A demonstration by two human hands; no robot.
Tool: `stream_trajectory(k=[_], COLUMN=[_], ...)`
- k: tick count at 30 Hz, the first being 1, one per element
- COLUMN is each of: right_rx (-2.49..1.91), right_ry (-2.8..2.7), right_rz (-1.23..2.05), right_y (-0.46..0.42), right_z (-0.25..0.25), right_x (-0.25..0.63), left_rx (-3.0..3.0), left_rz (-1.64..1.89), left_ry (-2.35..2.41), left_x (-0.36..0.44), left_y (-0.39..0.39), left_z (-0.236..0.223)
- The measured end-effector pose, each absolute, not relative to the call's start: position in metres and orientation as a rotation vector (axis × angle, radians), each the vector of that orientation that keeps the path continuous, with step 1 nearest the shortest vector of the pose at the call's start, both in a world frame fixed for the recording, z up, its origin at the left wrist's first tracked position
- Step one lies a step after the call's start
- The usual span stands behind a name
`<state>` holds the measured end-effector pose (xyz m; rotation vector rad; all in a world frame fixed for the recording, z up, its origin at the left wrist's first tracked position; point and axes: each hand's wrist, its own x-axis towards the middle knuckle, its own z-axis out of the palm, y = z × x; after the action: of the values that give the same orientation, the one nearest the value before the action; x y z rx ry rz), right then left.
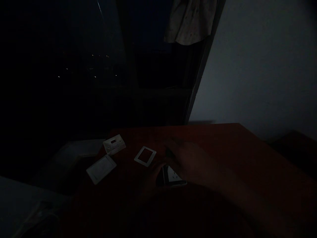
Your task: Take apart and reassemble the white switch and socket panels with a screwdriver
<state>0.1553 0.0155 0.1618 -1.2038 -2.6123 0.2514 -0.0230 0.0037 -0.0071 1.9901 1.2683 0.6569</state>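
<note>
The room is very dark. On a reddish-brown table (223, 145) my right hand (190, 160) rests over a white socket module (173, 177), its fingers curled above it. My left hand (151, 180) is at the module's left side, touching it, barely visible in the gloom. Just beyond lies a white square frame (145, 156). Further left are a white switch back part (114, 144) and a flat white cover plate (101, 169).
A dark window (99, 66) with distant lights fills the back left. A pale cloth (190, 21) hangs at the top. A grey wall (260, 72) stands on the right. Pale sheets (74, 148) lie off the table's left edge.
</note>
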Motion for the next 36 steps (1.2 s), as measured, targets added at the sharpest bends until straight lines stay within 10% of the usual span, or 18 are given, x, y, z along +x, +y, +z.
stream_trajectory(k=[26,36], right_rx=[-1.463,-1.51], right_ry=[-2.451,-1.768], right_rz=[-0.066,0.49], right_y=[0.019,0.03], right_z=[0.143,0.12], right_x=[0.151,0.21], left_rx=[2.026,1.99], left_rz=[0.726,0.698], left_ry=[1.208,1.362], left_x=[-0.022,-0.041], left_y=[0.003,0.009], left_z=[-0.008,-0.016])
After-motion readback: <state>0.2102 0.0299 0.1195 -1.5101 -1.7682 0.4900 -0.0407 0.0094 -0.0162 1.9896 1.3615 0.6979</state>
